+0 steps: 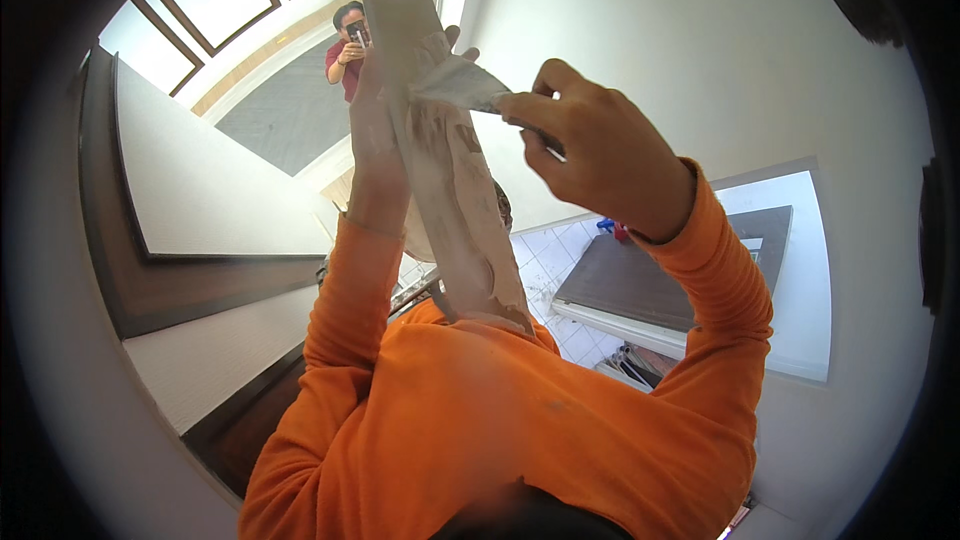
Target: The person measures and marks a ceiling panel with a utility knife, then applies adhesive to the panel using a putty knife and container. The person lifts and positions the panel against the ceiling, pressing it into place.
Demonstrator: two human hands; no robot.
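My left hand [374, 115] grips a long, flat, grey-beige plastering trowel [402, 8] from behind, its fingertips showing past the right edge. The trowel stands tilted in front of my chest. Wet beige putty [468, 220] lies smeared along its face, thickest toward the lower end. In my right hand [600, 145] is a putty knife [462, 83], pinched between thumb and fingers. Its blade lies against the upper part of the trowel face, and putty coats some of the metal. Most of the knife's handle is hidden by my fingers.
A person [350, 50] in a dark red top stands far below, holding up a phone. Brown-framed wall panels [200, 170] are at left, a pale wall [640, 30] at right. Behind my right arm is a dark flat panel [640, 275] over a tiled floor [545, 260].
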